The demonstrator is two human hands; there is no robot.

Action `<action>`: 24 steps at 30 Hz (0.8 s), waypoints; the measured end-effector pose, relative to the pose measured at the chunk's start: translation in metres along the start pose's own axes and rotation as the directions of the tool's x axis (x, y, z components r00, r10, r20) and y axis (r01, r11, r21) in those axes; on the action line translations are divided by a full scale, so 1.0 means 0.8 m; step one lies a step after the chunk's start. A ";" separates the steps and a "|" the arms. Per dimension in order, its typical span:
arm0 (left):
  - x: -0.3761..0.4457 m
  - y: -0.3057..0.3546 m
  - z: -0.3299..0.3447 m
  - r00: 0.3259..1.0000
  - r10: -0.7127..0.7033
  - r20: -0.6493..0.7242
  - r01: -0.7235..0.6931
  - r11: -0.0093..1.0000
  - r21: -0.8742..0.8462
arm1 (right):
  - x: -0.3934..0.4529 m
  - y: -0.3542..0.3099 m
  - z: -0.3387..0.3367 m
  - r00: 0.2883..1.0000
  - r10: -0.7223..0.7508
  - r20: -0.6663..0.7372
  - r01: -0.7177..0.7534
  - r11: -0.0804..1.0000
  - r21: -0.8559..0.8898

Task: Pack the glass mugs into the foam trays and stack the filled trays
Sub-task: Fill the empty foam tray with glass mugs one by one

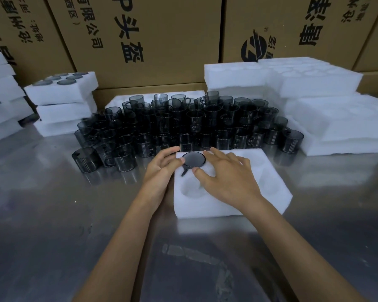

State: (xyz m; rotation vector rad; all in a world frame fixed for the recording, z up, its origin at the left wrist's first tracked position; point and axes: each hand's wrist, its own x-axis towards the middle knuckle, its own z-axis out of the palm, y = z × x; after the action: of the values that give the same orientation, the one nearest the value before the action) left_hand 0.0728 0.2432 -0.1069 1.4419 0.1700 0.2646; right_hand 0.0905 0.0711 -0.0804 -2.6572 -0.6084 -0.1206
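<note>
tray: right pockets behind hand | cartons: cropped top
</note>
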 end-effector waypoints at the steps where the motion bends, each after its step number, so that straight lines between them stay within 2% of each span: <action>1: 0.001 -0.001 0.001 1.000 0.009 -0.017 -0.009 1.000 0.011 | 0.003 0.003 -0.004 0.999 0.019 -0.035 -0.016 0.996 0.083; 3: 0.003 -0.003 0.003 0.999 0.021 -0.042 -0.019 0.999 0.033 | 0.016 0.014 -0.017 0.985 0.110 -0.130 -0.070 0.957 0.282; 4: 0.003 -0.003 0.004 0.998 0.021 -0.052 -0.019 0.999 0.030 | 0.025 0.023 -0.024 0.971 0.166 -0.171 -0.103 0.940 0.327; 7: 0.005 -0.003 0.003 0.998 0.018 -0.056 -0.019 1.000 -0.005 | 0.056 0.050 -0.041 0.950 0.262 -0.170 -0.222 0.949 0.225; 11: 0.006 -0.003 0.003 0.998 0.012 -0.057 -0.013 1.000 -0.013 | 0.096 0.062 -0.042 0.964 0.256 -0.071 -0.255 0.967 0.023; 15: 0.007 -0.005 0.003 0.998 0.003 -0.063 -0.005 1.000 -0.026 | 0.112 0.063 -0.029 0.940 0.328 -0.093 -0.316 0.941 0.124; 20: 0.007 -0.003 0.002 0.998 -0.010 -0.063 0.010 1.000 -0.014 | 0.109 0.064 -0.021 0.938 0.304 -0.168 -0.279 0.947 0.158; 24: 0.006 0.001 0.001 0.998 0.000 -0.065 0.003 0.999 0.041 | 0.097 0.062 -0.028 0.930 0.255 -0.266 -0.170 0.937 0.304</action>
State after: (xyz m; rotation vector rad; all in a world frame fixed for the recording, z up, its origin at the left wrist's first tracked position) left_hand 0.0771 0.2442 -0.1058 1.4745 0.2306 0.3082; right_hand 0.1817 0.0522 -0.0651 -2.3490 -0.2121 -0.3457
